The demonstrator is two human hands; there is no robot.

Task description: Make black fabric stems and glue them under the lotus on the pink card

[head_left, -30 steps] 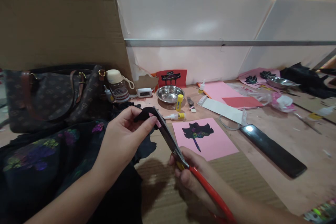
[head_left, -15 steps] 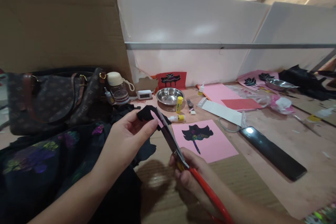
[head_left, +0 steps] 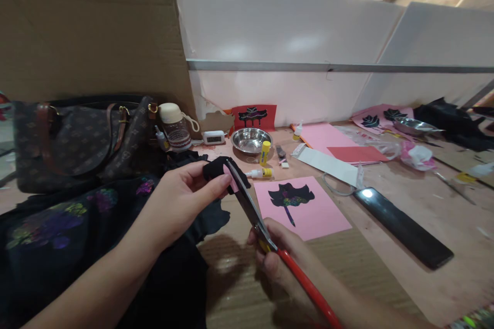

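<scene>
My left hand (head_left: pixel 189 195) pinches a piece of black fabric (head_left: pixel 216 168) with a small strip of pink paper (head_left: pixel 232 179) lying against it. In my right hand (head_left: pixel 285 259) are scissors (head_left: pixel 252 213) with red handles, pointing up and to the left. Their blades reach the edge of the fabric and pink strip, right beside my left thumb. Behind the scissors lies a pink sheet (head_left: pixel 328 216) bearing a black leaf-shaped cutout (head_left: pixel 291 194) with a coloured pattern and a dark stem. Larger black cloth (head_left: pixel 170 267) with shiny flowers spreads under my left arm.
A metal bowl (head_left: pixel 251 140), a yellow glue stick (head_left: pixel 264 153) and a glue bottle (head_left: pixel 260 172) stand or lie beyond my hands. To the right is a dark phone (head_left: pixel 403 227) with its light on. A brown handbag (head_left: pixel 85 144) and a bottle (head_left: pixel 173 126) stand left.
The scissor blades sit slightly higher along the pink strip and cover more of it. My hands stay in nearly the same place; the whole view has shifted slightly.
</scene>
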